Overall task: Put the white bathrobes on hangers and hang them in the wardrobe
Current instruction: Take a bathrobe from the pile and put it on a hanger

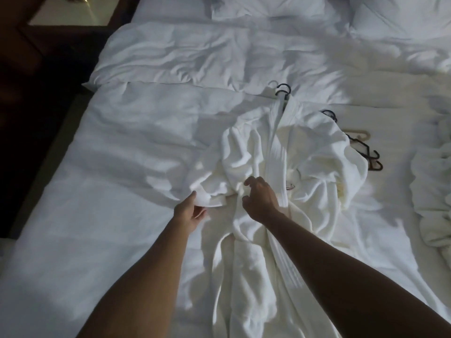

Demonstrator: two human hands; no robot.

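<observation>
Now we straighten the robe [280,152], spread on the bed [122,154] with a hanger [283,90] in its collar. Left hand [189,213] pinches a sleeve cuff; right hand [262,198] bunches the waist. Next: lift by hanger.

- Big bed [122,215] fills most of view, white sheet, rumpled.
- White duvet [195,54] folded back across upper part of bed, heavily creased.
- White pillows [280,8] at head end, top of view, partly cut off.
- Dark wood nightstand [36,45] at top left beside bed, w/ pale glossy top [73,15]; sth metallic at its far edge, too cropped to tell.
- Dark strip along bed's left side, floor or frame, can't tell.
- Room dim; soft light patches & shadows across bedding, brighter toward right.
</observation>
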